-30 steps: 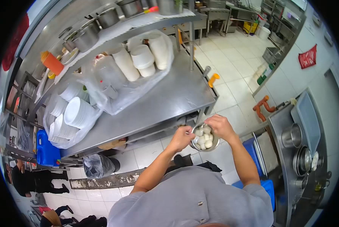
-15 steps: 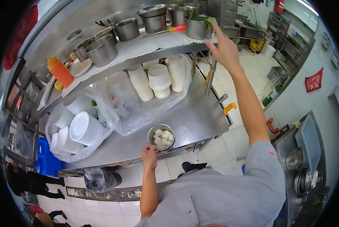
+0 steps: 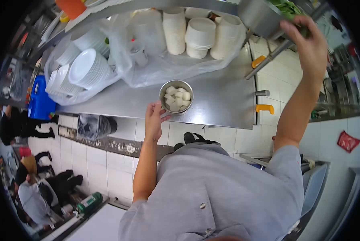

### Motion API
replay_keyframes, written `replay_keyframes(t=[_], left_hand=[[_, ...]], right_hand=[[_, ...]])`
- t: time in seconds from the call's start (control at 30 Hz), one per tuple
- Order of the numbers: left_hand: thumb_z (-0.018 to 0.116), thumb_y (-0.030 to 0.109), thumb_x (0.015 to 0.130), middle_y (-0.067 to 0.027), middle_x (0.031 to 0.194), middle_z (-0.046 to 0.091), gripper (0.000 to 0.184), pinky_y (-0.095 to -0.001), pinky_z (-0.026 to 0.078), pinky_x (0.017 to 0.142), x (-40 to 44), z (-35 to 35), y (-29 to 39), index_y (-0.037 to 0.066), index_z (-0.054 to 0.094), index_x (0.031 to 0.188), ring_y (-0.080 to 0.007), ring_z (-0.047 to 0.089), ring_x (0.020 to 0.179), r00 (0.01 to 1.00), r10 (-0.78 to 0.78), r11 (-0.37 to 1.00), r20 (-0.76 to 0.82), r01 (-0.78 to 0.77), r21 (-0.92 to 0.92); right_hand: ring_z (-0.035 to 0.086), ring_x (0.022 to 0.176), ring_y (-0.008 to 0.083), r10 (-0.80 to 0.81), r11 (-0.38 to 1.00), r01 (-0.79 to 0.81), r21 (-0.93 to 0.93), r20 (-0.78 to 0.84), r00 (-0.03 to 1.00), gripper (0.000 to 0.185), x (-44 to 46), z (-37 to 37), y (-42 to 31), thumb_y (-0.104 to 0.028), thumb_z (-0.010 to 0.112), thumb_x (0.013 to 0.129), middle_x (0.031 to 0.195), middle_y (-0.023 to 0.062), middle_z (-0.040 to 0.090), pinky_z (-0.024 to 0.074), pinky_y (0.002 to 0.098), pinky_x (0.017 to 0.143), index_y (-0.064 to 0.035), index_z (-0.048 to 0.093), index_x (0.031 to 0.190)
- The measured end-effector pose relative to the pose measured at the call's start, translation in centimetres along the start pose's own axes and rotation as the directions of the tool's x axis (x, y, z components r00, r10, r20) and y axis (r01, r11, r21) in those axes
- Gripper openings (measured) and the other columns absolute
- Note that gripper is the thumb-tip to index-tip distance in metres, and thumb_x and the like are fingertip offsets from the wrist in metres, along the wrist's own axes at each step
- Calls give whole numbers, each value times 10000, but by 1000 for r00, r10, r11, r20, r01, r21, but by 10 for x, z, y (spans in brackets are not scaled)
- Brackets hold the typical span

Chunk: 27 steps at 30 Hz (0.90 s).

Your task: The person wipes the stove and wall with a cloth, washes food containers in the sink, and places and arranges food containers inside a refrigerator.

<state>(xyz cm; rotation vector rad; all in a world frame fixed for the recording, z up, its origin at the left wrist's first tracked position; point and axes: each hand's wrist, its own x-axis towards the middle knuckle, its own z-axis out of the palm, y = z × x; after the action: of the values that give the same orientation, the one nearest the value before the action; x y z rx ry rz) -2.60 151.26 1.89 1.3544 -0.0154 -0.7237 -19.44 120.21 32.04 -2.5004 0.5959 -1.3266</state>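
Observation:
A round metal pot (image 3: 162,93) of white cubes, which look like tofu (image 3: 176,98), sits on the steel counter near its front edge. Beside its lower left rim is my left hand (image 3: 154,120), thumb and fingers somewhat apart, fingertips at or very near the pot wall. On the upper right, my right hand (image 3: 308,44) reaches to a larger metal pot (image 3: 260,18) on the shelf. Leafy greens (image 3: 286,8) stick out of that pot. The fingers and thumb of this hand curl in around some of the greens, partly hidden by the hand.
Stacked white bowls (image 3: 200,36) and white plates (image 3: 83,68) stand in clear plastic on the steel counter (image 3: 220,96). A blue jug (image 3: 37,98) is at its left end. A bin (image 3: 93,126) stands on the floor below. Other people (image 3: 39,197) are at lower left.
The view has tilted down and shifted. The pot of white cubes now sits farther in from the counter edge, and my left fingers have loosened. My right hand has curled in at the greens.

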Motion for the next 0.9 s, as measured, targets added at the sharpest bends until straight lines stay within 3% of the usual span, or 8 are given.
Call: replay_keyframes(t=[0.03,0.1,0.17,0.33,0.57,0.77,0.87,0.9], left_hand=[[540,372,961,-99,1061,519,336,-408,516,793,2,-1,2,56,491,1062,-238,526,1011,1000,-16,1000,-13,16,-14],[499,418,974,-124,1116,519,389,-421,514,807,-1,1,4,50,486,1103,-262,518,1057,998,-41,999,-40,40,-34],[419,488,985,-152,1197,511,495,-449,507,840,-4,3,10,41,466,1191,-299,498,1121,999,-36,999,-16,37,20],[323,562,985,-164,1256,498,613,-479,497,868,-15,17,19,47,438,1297,-309,483,1158,999,-30,1000,-44,30,3],[320,484,1006,-138,1251,518,546,-470,504,884,-21,27,20,63,433,1336,-249,508,1149,997,47,999,-63,-45,19],[443,256,973,-70,1072,579,268,-410,533,817,-11,5,-8,74,513,1157,-180,554,1017,999,6,1000,-46,-6,5],[510,429,916,-92,1079,532,385,-503,524,831,-12,2,8,83,515,1084,-251,512,1053,999,-46,993,13,47,-104],[501,530,899,-113,1108,504,484,-539,511,836,-13,4,20,96,497,1112,-281,489,1067,996,-87,990,25,89,-105]], right_hand=[[657,750,156,-3,1000,3,21,16,1000,226,-13,8,-8,-187,779,758,786,43,679,501,273,661,-47,652,883],[588,728,60,-13,869,-23,493,69,998,174,-48,30,-18,-27,760,732,776,-17,641,453,205,638,-10,628,843],[603,700,91,48,765,-206,610,264,963,220,-82,51,-24,-58,799,693,795,5,664,458,240,626,-40,641,845],[625,699,248,-234,904,47,426,399,887,296,-160,126,-39,-224,824,662,820,64,670,484,345,613,-104,638,858],[622,884,325,-166,917,-48,395,490,856,288,-226,196,-13,-262,784,705,1042,127,643,514,429,694,-118,624,895],[548,1082,390,-335,898,92,430,534,776,585,-220,184,-4,-231,759,754,1258,210,530,508,417,864,-179,535,1292],[574,1107,290,-62,627,-425,653,586,808,794,-214,176,11,-199,727,821,1399,185,423,517,357,867,-73,281,1465],[574,1107,290,-54,649,-386,656,545,837,794,-205,170,18,-199,727,821,1399,185,423,517,357,867,-73,281,1465]])
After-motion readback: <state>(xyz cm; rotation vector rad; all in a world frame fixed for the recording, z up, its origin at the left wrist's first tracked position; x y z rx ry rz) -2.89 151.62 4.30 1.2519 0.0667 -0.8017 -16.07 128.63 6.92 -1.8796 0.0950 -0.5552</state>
